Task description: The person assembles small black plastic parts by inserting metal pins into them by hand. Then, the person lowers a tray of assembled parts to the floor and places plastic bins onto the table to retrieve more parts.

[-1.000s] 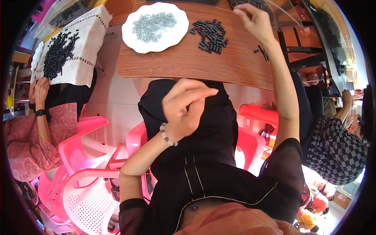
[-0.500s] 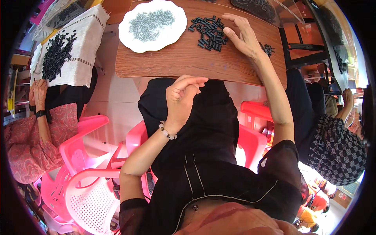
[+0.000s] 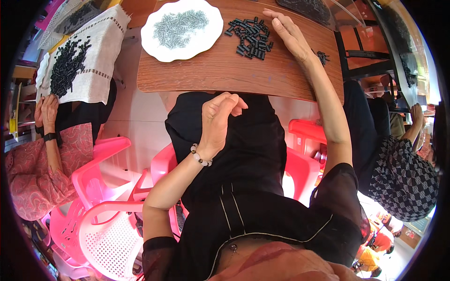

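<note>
My left hand (image 3: 216,122), with a beaded bracelet at the wrist, hangs over my lap in front of the table edge. Its fingers are curled in against the thumb, and anything inside them is hidden. Across the wooden table (image 3: 201,77), my right hand (image 3: 291,38) is open, thumb apart from the fingers, just right of a pile of short black tubes (image 3: 253,37). A smaller group of thin black pieces (image 3: 323,57) lies beside my right wrist. On the table's left stands a white scalloped plate (image 3: 149,44) of small clear, greyish pieces.
To the left a person's hands (image 3: 48,110) rest by a white cloth (image 3: 101,47) bearing a heap of black tubes (image 3: 70,65). Pink plastic chairs (image 3: 110,234) stand at my left. Another person in a checkered top (image 3: 403,178) sits at the right. A dark tray (image 3: 307,9) lies at the table's far edge.
My right hand has shifted slightly away from the black pile, its fingers drawing back a little. My left hand has turned, and its extended fingers have curled in further.
</note>
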The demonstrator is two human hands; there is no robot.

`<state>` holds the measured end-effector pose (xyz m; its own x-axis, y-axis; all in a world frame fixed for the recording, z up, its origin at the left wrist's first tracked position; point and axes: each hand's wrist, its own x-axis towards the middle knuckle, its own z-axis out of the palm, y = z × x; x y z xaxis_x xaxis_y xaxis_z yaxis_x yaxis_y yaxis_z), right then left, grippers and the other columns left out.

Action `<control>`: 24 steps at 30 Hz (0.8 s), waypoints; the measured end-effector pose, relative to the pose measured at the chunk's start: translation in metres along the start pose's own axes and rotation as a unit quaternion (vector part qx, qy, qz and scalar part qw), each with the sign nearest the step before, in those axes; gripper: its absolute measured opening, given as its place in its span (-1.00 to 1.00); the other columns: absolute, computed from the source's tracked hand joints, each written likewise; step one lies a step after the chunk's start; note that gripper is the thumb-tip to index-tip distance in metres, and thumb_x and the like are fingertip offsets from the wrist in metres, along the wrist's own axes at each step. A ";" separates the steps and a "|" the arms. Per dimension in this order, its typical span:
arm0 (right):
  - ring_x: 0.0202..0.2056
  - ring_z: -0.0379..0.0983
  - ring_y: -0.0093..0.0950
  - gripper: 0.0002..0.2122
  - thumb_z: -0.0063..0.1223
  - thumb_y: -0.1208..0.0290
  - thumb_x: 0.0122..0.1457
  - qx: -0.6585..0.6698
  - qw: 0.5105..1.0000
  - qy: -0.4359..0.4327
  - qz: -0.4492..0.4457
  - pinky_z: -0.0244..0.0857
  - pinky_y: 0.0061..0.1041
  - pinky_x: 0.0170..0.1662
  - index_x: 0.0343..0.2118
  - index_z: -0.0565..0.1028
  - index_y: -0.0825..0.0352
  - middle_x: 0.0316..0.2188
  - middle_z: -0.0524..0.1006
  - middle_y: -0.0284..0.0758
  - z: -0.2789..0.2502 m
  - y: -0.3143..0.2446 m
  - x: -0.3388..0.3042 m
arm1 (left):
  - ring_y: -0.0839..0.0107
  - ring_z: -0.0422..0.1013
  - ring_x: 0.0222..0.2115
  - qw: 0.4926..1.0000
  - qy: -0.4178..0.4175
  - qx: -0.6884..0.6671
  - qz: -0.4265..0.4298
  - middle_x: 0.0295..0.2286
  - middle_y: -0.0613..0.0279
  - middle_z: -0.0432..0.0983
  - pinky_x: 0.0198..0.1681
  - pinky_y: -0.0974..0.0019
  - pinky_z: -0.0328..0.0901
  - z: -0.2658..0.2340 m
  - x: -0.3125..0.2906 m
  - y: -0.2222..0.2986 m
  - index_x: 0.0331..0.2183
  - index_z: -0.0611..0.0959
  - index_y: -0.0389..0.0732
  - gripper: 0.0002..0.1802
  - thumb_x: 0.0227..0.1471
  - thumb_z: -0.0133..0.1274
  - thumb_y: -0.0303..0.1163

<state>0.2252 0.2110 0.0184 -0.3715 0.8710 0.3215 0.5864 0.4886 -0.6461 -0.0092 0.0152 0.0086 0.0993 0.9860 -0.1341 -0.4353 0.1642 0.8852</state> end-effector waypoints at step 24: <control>0.18 0.09 -0.31 -0.34 0.27 0.23 -0.02 -0.034 0.996 -0.057 -0.054 -0.03 -0.33 0.27 0.17 0.28 0.19 0.16 0.28 -0.30 0.007 -0.020 -0.021 | 0.63 0.30 -0.54 0.996 0.012 -0.025 -0.079 -0.62 0.39 0.43 -0.39 0.51 0.18 0.000 0.003 -0.011 -0.53 0.65 -0.26 -0.64 0.13 0.00 -0.20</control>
<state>0.2159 0.1830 0.0197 -0.5114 0.8040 0.3034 0.5852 0.5843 -0.5622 -0.0041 0.0167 -0.0012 0.1496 0.9479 -0.2811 -0.4593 0.3184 0.8293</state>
